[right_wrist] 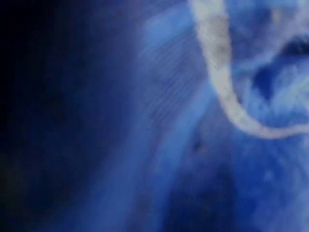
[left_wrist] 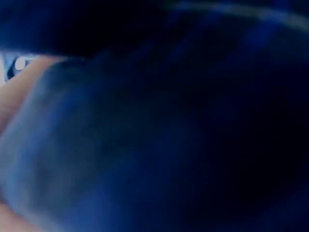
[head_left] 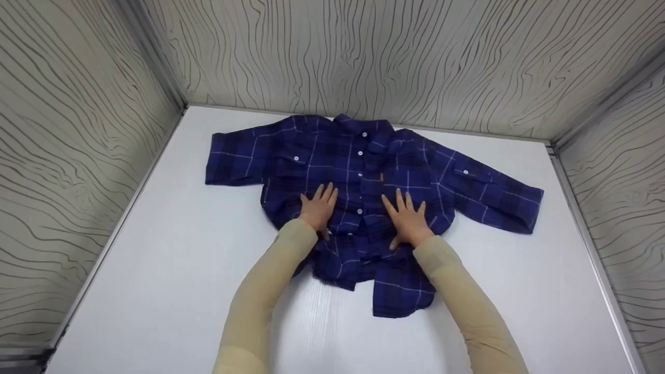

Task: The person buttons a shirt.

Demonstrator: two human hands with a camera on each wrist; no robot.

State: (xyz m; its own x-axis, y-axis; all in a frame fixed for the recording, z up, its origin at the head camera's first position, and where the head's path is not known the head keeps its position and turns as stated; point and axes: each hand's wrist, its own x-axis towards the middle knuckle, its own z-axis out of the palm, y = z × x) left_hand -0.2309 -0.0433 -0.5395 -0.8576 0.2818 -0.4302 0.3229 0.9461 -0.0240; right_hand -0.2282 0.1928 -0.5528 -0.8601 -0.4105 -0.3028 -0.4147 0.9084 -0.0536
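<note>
A dark blue plaid shirt with white buttons lies front up on the white table, collar at the far edge and sleeves spread to both sides. On its left half, below the chest, my left hand rests with fingers straight. My right hand lies on the other half, fingers spread apart. Below the hands the shirt's lower part is bunched, and its hem hangs uneven toward me. The left wrist view is filled by blurred blue cloth; close plaid cloth fills the right wrist view.
The white table extends around the shirt on the left, right and near sides. Wood-grain patterned panels stand behind and at both sides, with grey metal strips at the corners.
</note>
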